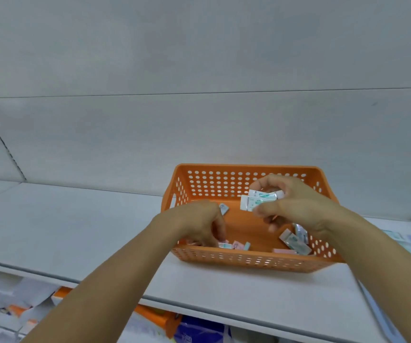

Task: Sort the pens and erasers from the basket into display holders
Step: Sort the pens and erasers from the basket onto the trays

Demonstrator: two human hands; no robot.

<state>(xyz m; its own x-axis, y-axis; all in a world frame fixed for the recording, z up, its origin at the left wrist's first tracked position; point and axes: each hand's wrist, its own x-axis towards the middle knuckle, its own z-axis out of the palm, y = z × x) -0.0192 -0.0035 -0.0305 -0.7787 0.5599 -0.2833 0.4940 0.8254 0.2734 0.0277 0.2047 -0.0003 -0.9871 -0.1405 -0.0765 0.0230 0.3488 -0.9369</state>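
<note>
While both forearms reach forward over the white shelf [75, 231], the hands work inside the orange basket [249, 261]. The right hand [296, 206], raised, pinches two wrapped erasers [258, 199] between thumb and curled fingers. The left hand [194, 224] curls downward onto small erasers [234, 245] beneath its fingertips; its grip cannot be told.
</note>
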